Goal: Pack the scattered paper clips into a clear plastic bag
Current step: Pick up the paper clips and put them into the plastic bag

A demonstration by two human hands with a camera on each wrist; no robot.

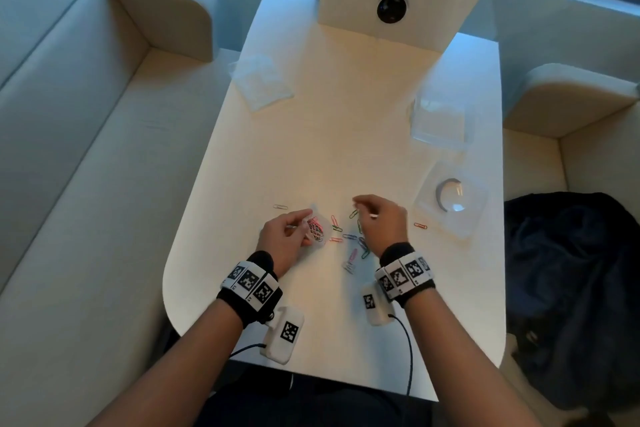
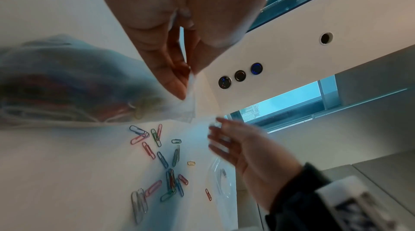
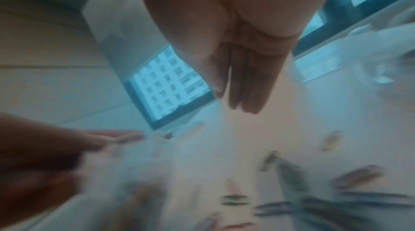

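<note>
Plastic bag [image 1: 316, 226], part-filled, is pinched at its mouth by the left hand [image 1: 284, 236] at 7 o'clock on the table [image 1: 332, 135]. Loose clips [image 1: 353, 246] lie just beside it, toward 5 o'clock. Right hand [image 1: 379, 218] hovers over them, fingers mostly straight in the left wrist view. Risk: the mouth sagging shut (a loose pinch would do it), spilling clips. Whether the right hand carries a clip is unclear; its wrist view is blurred.

Clear bag [image 1: 316, 227] half-filled — coloured paper clips [image 1: 353, 246] scattered beside it.
</note>
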